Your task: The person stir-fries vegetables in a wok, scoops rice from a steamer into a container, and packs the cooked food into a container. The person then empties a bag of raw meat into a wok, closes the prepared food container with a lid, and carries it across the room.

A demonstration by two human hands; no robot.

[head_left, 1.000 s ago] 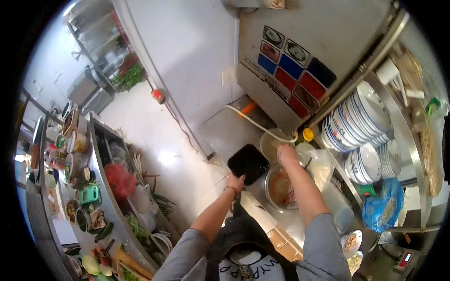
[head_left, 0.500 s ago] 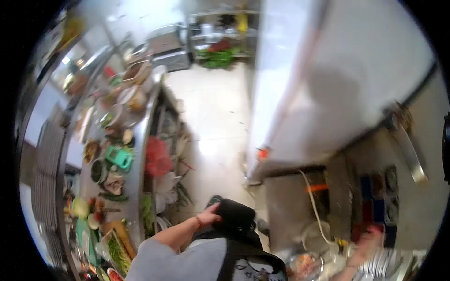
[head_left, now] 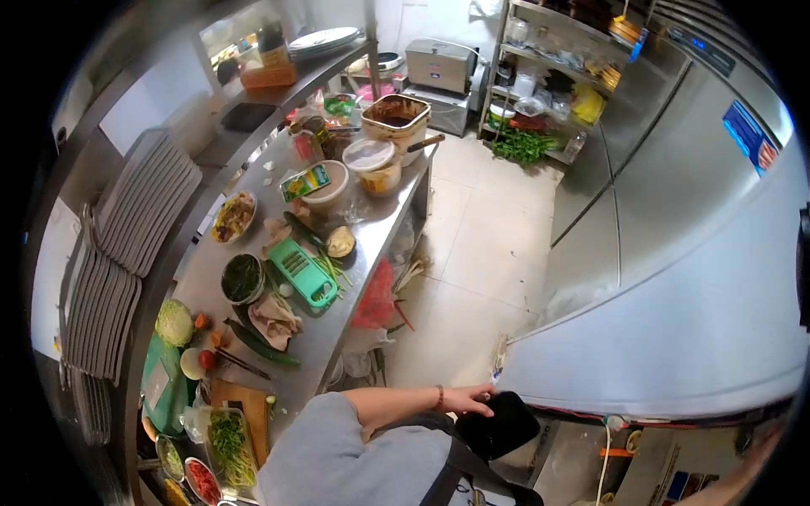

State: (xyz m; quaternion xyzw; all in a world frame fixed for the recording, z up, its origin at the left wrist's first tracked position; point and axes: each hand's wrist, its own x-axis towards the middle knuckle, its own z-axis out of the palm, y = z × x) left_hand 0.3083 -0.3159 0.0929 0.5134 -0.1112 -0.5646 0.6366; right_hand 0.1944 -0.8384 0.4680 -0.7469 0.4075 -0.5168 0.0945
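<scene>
My left hand (head_left: 469,400), with a band on the wrist, is closed on the edge of a flat black object (head_left: 498,426) held in front of my body, beside the lower end of the white panel. What the object is cannot be made out. My right hand (head_left: 766,447) shows at the far right edge, blurred and partly cut off, near the lower edge of the large white panel (head_left: 658,337); its fingers are not clear.
A steel counter (head_left: 325,337) on the left bears a green grater (head_left: 302,271), a cucumber (head_left: 261,344), tubs and a container of cut greens (head_left: 229,447). A steel fridge (head_left: 650,160) and shelves (head_left: 548,59) stand ahead beyond the tiled floor (head_left: 481,244).
The view has swung so that the counter and fridge show more fully. My left hand still holds the black object, while my right hand has moved from the lower dishes to the far right edge.
</scene>
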